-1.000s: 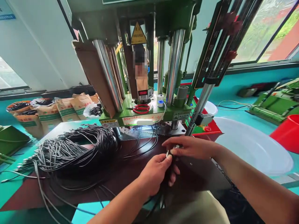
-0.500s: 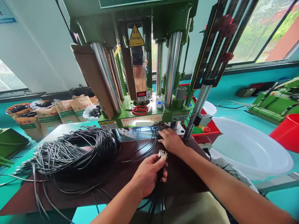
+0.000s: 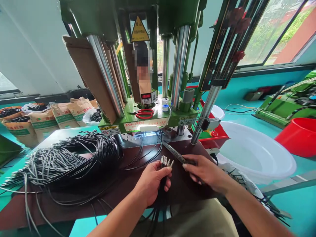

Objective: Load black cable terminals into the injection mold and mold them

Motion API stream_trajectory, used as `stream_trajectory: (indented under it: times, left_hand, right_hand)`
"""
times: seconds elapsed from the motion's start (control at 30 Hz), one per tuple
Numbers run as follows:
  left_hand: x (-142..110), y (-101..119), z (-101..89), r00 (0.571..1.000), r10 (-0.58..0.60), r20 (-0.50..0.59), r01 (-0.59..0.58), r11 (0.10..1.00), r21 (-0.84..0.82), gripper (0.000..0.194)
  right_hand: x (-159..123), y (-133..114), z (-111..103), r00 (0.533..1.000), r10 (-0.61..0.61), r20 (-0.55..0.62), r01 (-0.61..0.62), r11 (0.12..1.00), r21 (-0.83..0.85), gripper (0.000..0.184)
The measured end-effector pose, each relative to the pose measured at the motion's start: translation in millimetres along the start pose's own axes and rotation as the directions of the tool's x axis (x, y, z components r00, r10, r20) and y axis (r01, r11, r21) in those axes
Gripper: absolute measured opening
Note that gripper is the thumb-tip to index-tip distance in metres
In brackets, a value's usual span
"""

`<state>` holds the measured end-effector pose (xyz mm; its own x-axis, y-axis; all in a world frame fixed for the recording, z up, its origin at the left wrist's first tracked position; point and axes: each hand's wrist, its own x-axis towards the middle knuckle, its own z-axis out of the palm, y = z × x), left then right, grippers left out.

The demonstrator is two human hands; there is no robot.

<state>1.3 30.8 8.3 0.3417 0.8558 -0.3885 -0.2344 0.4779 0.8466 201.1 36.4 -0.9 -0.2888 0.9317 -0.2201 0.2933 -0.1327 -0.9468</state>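
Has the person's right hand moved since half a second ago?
Yes: the right hand has drawn back and to the right, away from the green press.

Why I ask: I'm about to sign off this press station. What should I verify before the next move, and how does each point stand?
1. Left hand grips the cable bunch, metal ends up: ok.
2. Right hand holds the dark metal bar: ok.
3. Fine details along the bar sound: cannot tell, too small.
4. Table-side cables out of the press: not ok, some run beneath its green plate.
5. Red-handled scissors off that plate: not ok, lying on it.
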Motion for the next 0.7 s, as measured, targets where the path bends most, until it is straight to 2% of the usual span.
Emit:
stream_trajectory:
  times: [0.07,0.1,0.17,0.3,0.4,0.7]
  left_hand:
    - [2,1,3.8,1.0,0.001,0.021,-0.002,0.999,0.054,0.033]
    - [3,1,6.0,0.999,0.003,0.035,-0.006,0.996,0.088,0.033]
    - [5,1,10.4,0.998,-0.004,0.06,-0.006,0.988,0.155,0.034]
    - [7,-4,15.9,0.996,-0.065,0.068,0.046,0.969,0.243,0.034]
    - [7,-7,17.1,0.993,-0.087,0.082,0.061,0.959,0.276,0.034]
    - [8,-9,16.6,0.982,-0.106,0.153,0.054,0.947,0.315,0.033]
  right_hand:
    - [-11,5,13,0.995,0.014,-0.103,0.017,0.957,0.288,0.046]
    - [-14,6,21,0.987,0.011,-0.162,0.05,0.928,0.37,0.049]
    - [-16,7,34,0.964,-0.008,-0.264,0.125,0.893,0.432,0.05]
    - [-12,7,46,0.923,-0.074,-0.377,0.234,0.885,0.402,0.05]
    - [-11,8,47,0.902,-0.073,-0.425,0.253,0.888,0.384,0.051]
    - [-15,6,45,0.907,-0.061,-0.416,0.207,0.926,0.316,0.053]
